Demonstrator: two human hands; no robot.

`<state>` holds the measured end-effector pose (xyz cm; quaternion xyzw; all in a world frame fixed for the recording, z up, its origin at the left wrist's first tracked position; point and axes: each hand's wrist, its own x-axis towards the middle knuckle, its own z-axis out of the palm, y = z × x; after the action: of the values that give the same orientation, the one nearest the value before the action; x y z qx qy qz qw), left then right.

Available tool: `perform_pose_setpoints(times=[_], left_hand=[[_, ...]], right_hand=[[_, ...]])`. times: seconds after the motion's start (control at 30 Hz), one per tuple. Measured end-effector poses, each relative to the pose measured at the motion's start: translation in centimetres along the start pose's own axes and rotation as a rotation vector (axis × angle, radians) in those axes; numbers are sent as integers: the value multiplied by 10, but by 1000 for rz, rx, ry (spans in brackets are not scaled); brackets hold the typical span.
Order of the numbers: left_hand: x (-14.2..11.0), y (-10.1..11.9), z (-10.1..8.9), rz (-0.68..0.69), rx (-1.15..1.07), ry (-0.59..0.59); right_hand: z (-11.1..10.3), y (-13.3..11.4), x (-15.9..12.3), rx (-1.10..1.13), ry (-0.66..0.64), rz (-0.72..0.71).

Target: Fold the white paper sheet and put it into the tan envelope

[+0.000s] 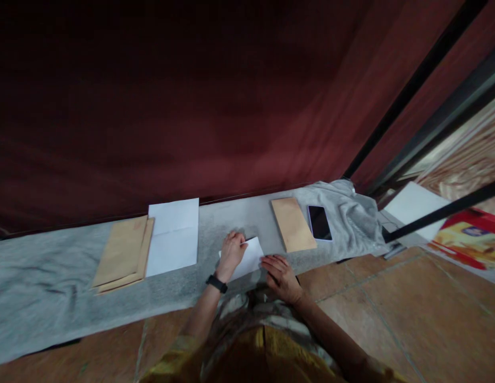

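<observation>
A folded sheet of white paper [248, 259] lies on the grey cloth in front of me. My left hand [233, 252] is closed over its left side, fingers bent at the upper edge and the thumb on the paper. At the right edge of the sheet, the fingertips of my right hand [282, 277] close together on it, with the thumb partly tucked under. A black band sits on my left wrist. To the right of the sheet lies a brown envelope [294, 224].
Several brown envelopes [122, 250] lie stacked at the left, beside creased white paper [173, 236]. A phone [320, 223] rests at the right. Grey cloth [64, 271] covers the long narrow surface, against a dark red wall [171, 122]. A dark metal bar [446, 213] crosses the right side.
</observation>
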<state>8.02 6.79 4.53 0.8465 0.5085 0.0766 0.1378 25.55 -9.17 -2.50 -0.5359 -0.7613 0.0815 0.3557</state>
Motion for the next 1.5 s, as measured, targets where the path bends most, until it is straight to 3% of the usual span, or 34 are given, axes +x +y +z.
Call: perform_pose_setpoints(times=[0.2, 0.37, 0.43, 0.53, 0.6, 0.7, 0.93, 1.23, 1.5], left_hand=[[-10, 14, -29, 10, -53, 40], [-29, 22, -50, 321, 1, 283], [-40, 20, -41, 412, 39, 304], [-58, 12, -13, 443, 70, 246], [-70, 6, 7, 435, 58, 196], [-82, 1, 25, 424, 4, 138], [-77, 5, 29, 331, -91, 162], [-57, 16, 56, 254, 80, 157], [-57, -4, 59, 96, 129, 185]], right_hand=[[5, 0, -1, 63, 102, 70], [11, 0, -2, 124, 204, 214], [14, 1, -3, 139, 232, 286], [17, 1, -5, 145, 284, 361], [16, 1, -3, 130, 296, 356], [12, -2, 2, 82, 202, 267], [6, -15, 15, -177, -63, 116], [5, -21, 15, -342, -126, 118], [6, -22, 16, -354, -118, 122]])
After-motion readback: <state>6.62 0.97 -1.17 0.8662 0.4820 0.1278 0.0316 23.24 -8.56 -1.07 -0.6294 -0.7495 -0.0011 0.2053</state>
